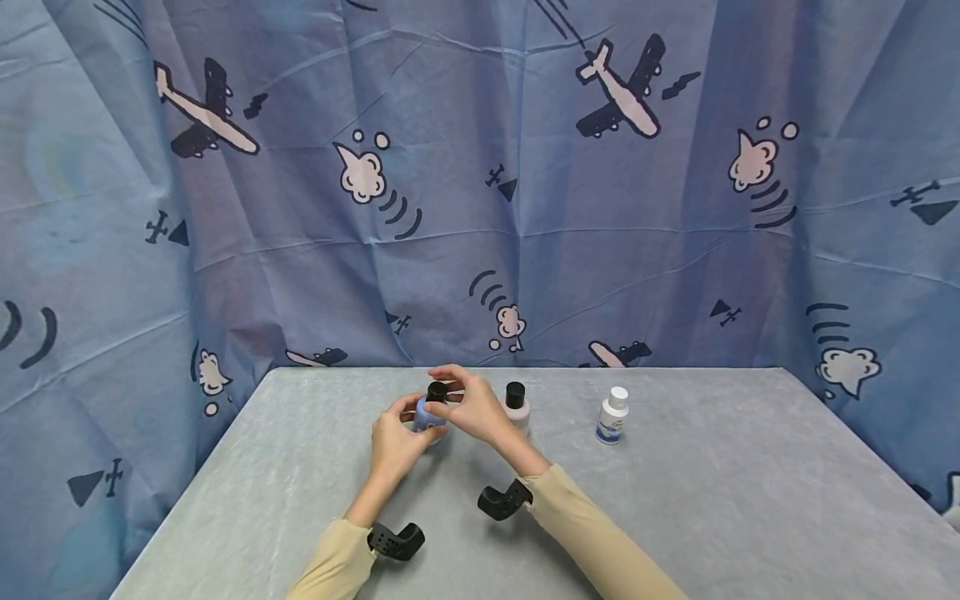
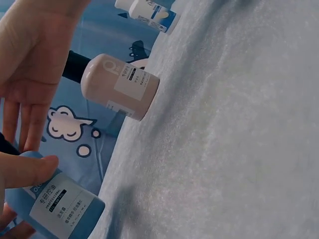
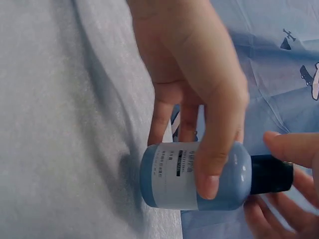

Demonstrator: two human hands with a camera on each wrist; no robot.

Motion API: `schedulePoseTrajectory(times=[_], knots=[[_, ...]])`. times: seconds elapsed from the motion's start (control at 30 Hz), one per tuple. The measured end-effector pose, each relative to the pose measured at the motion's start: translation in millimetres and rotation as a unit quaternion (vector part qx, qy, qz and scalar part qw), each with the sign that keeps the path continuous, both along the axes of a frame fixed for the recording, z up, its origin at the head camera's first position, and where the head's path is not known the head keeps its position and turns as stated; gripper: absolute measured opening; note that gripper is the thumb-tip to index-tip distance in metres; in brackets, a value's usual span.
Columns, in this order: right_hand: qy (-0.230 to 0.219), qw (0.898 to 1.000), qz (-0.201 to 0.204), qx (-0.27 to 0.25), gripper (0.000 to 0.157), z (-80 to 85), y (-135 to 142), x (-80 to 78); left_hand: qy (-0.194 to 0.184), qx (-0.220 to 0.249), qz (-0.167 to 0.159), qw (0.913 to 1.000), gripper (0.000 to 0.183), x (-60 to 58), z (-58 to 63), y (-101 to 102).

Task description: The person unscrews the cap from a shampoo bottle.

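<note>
Where the blue bottle (image 1: 426,416) is, head view: left of centre, between the left hand (image 1: 396,442), which grips its body, and the right hand (image 1: 471,405) at its black cap (image 1: 437,389); its long axis is nearly upright.
Pink bottle (image 2: 119,87), left wrist view: upper left, apart from the blue bottle at lower left.
Black cap, right wrist view: right of centre, nearer the right hand; whether those fingers pinch it, I cannot tell.

Left hand (image 1: 397,446) grips, thumb (image 3: 212,172) opposed to bent fingers (image 3: 161,119); right hand (image 1: 478,408) just beside left's fingertips, own fingers loosely extended, thumb spread from them. Both forearms (image 1: 592,533) reach forward.
</note>
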State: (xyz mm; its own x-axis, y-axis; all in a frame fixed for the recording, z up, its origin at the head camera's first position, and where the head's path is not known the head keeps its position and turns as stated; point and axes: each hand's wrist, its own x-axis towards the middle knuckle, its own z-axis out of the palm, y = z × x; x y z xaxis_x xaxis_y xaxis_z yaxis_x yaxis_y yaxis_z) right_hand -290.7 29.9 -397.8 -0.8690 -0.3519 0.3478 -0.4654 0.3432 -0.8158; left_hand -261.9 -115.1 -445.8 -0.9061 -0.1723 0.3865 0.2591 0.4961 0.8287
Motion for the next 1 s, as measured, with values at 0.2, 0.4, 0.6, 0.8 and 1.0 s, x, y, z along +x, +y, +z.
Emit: schedulePoseTrajectory(times=[0.2,0.4,0.6,0.8,1.0], knots=[[0.013,0.997,-0.067,0.032,0.039,-2.2,-3.6,0.1,0.019,-0.012,0.018,0.9996,0.052,0.9,1.2,4.0],[0.032,0.995,-0.083,0.040,0.032,-3.7,-4.8,-0.1,0.028,0.001,0.021,0.9994,0.052,1.0,-0.9,5.0],[0.025,0.998,-0.055,0.030,0.032,-1.6,-4.4,0.2,0.030,-0.003,0.006,0.9995,0.053,3.1,-1.2,4.1],[0.013,1.000,-0.026,0.012,0.032,0.2,-3.3,0.7,0.027,-0.014,-0.015,0.9994,0.053,5.3,-2.4,3.0],[0.011,1.000,0.018,-0.003,0.031,-1.1,-2.2,1.0,0.017,-0.019,-0.030,0.9992,0.052,6.6,-1.7,2.7]])
